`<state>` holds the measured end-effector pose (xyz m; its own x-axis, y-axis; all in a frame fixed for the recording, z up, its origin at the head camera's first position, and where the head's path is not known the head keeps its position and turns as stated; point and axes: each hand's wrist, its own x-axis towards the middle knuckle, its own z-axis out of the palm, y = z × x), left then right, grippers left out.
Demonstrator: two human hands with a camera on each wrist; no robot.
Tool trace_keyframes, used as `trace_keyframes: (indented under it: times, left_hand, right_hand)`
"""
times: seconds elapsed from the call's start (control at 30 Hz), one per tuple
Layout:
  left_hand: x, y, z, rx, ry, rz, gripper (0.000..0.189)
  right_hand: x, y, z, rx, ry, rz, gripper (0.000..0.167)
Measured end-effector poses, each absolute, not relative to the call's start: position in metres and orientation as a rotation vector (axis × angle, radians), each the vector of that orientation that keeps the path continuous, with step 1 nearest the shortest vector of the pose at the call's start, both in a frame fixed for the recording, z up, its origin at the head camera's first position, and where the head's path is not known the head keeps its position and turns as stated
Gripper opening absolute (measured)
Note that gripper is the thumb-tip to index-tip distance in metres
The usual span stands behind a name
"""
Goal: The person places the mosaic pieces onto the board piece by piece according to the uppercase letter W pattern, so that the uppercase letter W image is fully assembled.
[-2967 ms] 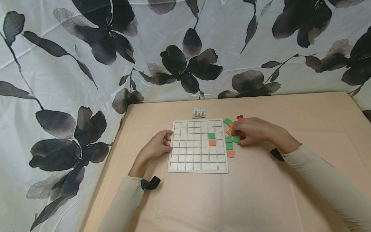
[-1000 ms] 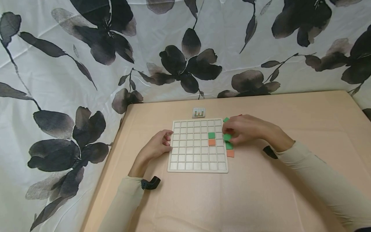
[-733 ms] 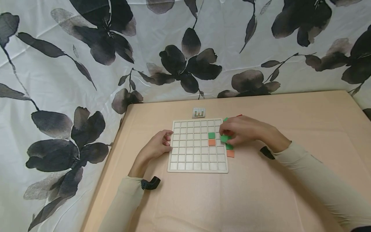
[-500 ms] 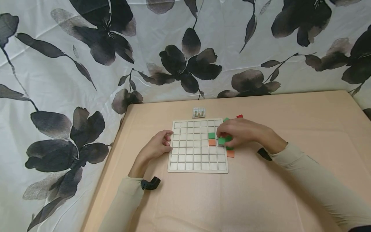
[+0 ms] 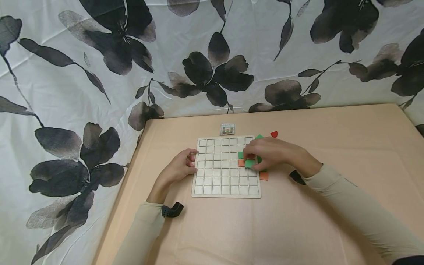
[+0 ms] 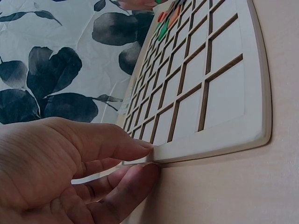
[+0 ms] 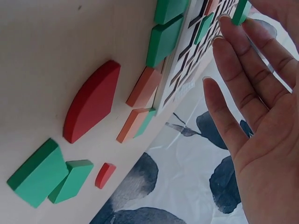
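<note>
A pale wooden grid board lies on the table. My left hand pinches its left edge, with the thumb on the rim and fingers against the side in the left wrist view. Over the right part of the board, my right hand holds a green square tile between thumb and fingertips; the right wrist view shows only part of that tile. Beside it, a green tile and an orange tile sit in neighbouring cells of one column, partly covered by the held tile and hand.
Loose pieces lie right of the board: an orange tile, a red quarter-round piece, several green tiles and others partly behind my right hand. A small pattern card lies behind the board. A floral cloth hangs beyond the table.
My right hand picked up a green tile from the loose pieces and carried it left over the board, near the orange tile. My left hand stays at the board's edge.
</note>
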<state>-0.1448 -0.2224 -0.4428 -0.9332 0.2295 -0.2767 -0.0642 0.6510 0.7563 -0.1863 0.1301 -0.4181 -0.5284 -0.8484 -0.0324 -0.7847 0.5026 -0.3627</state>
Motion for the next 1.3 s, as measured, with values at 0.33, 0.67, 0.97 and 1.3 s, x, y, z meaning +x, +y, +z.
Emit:
trace_keyframes:
  times: [0.33,0.67,0.97,1.3]
  left_hand:
    - [-0.143,-0.22,-0.441,0.111,2.518,1.178,0.067]
    - [-0.144,-0.22,-0.443,0.109,2.533,1.166,0.067]
    - [-0.146,-0.219,-0.444,0.092,2.534,1.165,0.068]
    - [-0.146,-0.218,-0.445,0.093,2.546,1.152,0.067]
  right_hand:
    - [-0.186,0.121,-0.424,-1.449,2.538,-0.437,0.018]
    - [-0.185,0.114,-0.426,-1.466,2.531,-0.385,0.017]
    - [-0.184,0.112,-0.429,-1.542,2.514,-0.328,0.014]
    - [-0.184,0.108,-0.431,-1.638,2.482,-0.295,0.011]
